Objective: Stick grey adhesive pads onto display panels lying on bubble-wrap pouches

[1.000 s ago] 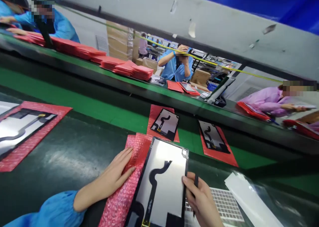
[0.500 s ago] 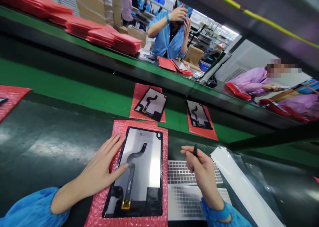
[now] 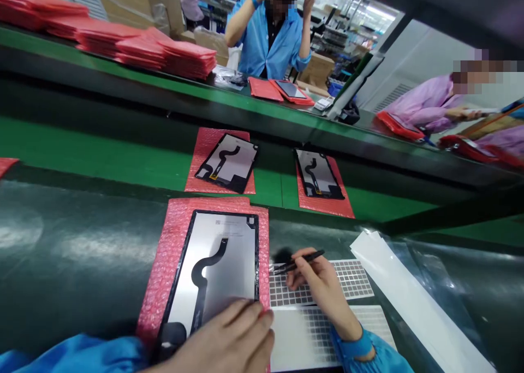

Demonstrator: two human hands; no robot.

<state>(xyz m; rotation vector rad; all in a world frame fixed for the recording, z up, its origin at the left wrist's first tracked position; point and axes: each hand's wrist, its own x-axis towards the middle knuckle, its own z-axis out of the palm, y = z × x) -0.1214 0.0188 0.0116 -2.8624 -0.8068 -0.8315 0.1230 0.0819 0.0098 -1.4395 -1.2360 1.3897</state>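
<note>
A display panel (image 3: 216, 264) with a black flex cable lies back-up on a red bubble-wrap sheet (image 3: 172, 253) in front of me. My left hand (image 3: 233, 340) lies flat over the panel's near right corner, fingers stretched out. My right hand (image 3: 315, 286) pinches black tweezers (image 3: 298, 261) whose tips point left over a white sheet of small gridded stickers (image 3: 352, 277), just right of the panel.
Two more panels (image 3: 227, 163) (image 3: 317, 174) on red sheets lie on the green conveyor belt (image 3: 102, 160) beyond. A long white strip (image 3: 409, 302) lies at right. Stacks of red sheets (image 3: 164, 54) sit on the far shelf. People in blue and pink coats work across the line.
My left hand slid from the panel's left side down to its near right corner. My right hand dropped onto the sticker sheet and turned the tweezers to point left.
</note>
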